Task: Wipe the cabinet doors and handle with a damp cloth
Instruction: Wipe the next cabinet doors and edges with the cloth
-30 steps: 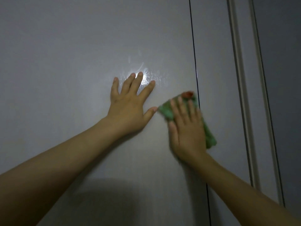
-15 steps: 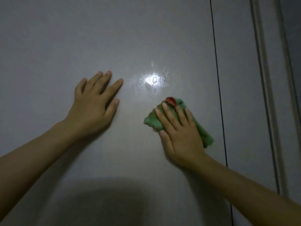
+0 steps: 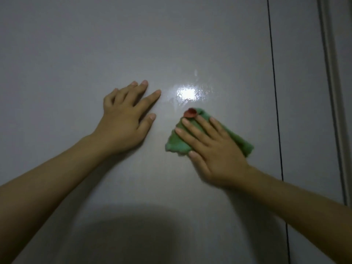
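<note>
Right hand [image 3: 215, 149] flat, fingers spread, pressing green cloth [image 3: 177, 144] against cabinet door [image 3: 133, 44], left hand [image 3: 123, 121] open and empty, braced beside it; best overlap strokes, even pressure, toward the door seam [image 3: 274, 92].

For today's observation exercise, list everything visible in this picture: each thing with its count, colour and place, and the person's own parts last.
cabinet door: one, pale grey and glossy, fills most of the view
neighbouring door: one, pale grey, right of the dark vertical gap
vertical trim strip: one, grey, far right
light glare: one, white, on the door above the cloth
cloth: one, green with a small red patch at its top, flat against the door
shadow: one, dark, bottom centre
left hand: one, bare, flat on the door, empty
right hand: one, bare, pressing the cloth
</note>
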`<state>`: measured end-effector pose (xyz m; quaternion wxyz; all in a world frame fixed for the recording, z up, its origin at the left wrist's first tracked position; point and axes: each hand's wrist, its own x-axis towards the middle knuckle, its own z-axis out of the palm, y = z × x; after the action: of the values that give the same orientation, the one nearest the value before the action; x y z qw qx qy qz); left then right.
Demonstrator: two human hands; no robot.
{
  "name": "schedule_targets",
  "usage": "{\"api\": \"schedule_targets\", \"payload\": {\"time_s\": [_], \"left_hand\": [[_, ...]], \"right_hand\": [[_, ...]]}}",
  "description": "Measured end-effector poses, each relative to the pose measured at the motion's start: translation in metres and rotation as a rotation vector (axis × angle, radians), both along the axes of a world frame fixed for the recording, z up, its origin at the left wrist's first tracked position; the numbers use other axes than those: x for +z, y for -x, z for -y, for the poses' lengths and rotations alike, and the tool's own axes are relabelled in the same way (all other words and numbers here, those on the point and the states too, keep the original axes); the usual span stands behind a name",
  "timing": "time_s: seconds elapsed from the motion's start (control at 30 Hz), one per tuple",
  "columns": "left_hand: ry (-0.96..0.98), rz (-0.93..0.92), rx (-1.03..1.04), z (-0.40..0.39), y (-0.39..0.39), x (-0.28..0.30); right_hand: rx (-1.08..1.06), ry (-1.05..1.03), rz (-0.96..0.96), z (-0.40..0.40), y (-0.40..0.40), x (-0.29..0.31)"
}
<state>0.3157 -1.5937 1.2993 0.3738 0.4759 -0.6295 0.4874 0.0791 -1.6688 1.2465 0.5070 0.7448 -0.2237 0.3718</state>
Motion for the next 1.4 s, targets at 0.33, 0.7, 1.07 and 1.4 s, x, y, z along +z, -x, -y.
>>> {"api": "schedule_targets", "payload": {"time_s": [0.33, 0.7, 1.07, 1.4], "left_hand": [[-0.084, 0.04, -0.005, -0.01, -0.006, 0.002], [0.047, -0.068, 0.065, -0.05, -0.085, -0.042], [0.031, -0.143, 0.048, -0.059, -0.146, -0.062], [0.007, -0.09, -0.083, -0.07, -0.183, -0.074]], "right_hand": [[0.007, -0.035, 0.273, -0.011, -0.045, 0.038], [0.022, -0.097, 0.593, -0.017, -0.083, 0.101], [0.036, 0.023, 0.3, -0.027, -0.126, 0.088], [0.035, -0.007, -0.073, -0.053, -0.185, -0.032]]}}
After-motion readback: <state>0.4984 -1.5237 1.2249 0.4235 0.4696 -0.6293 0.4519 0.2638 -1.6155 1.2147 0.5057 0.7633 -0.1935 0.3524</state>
